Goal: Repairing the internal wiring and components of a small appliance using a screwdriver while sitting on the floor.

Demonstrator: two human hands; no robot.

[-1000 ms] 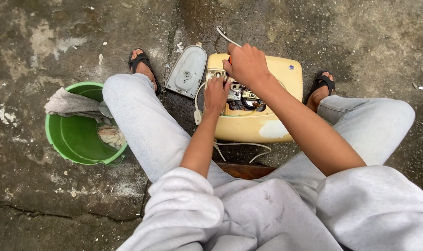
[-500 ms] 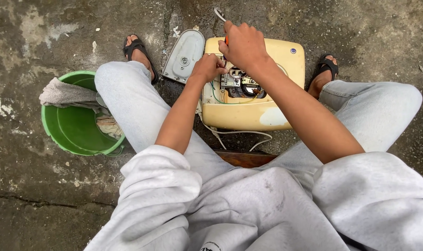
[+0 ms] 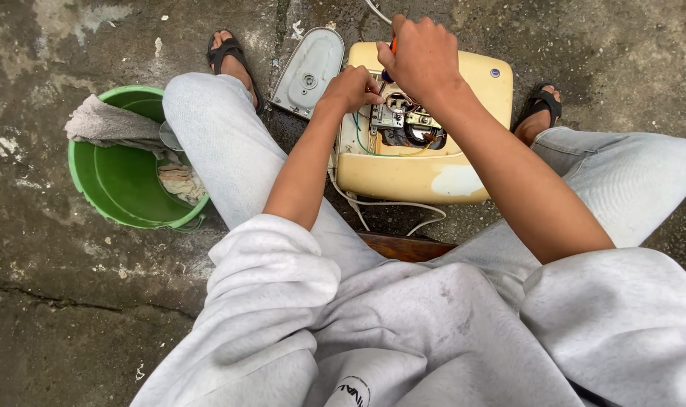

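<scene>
A: Hands first. Right hand (image 3: 422, 56) is fisted around an orange-handled tool (image 3: 392, 47), probably a screwdriver, its tip pointing down into the opening; most of the handle is hidden in the fist. Left hand (image 3: 350, 88) is pinched at the rim of the same opening; what it pinches is too small to tell, perhaps a wire end or a small screw.

B: Where is the thing being worked on?

A: A cream-yellow appliance casing (image 3: 433, 162) lies on the concrete floor (image 3: 56, 286) between the person's sandalled feet. Its opening shows a terminal block (image 3: 392, 117), black and green wires.

B: How to do this step well?

A: My judgement: keep the tool upright over the terminal, press lightly, let the left fingers steady the small part just beside the tip, clear of its path. A slip would nick the wires.

B: Outward?

A: A grey oval cover plate (image 3: 309, 71) rests just beside the casing, to its left. A white cord (image 3: 388, 205) loops on the floor in front. Well to the left, a green bucket (image 3: 105, 192) has a grey rag (image 3: 105, 122) over its rim.

B: Labels?

A: A small round blue badge (image 3: 495, 73) near the casing's far right corner; a pale worn patch (image 3: 457, 181) on the near face. No packages or signs.
</scene>
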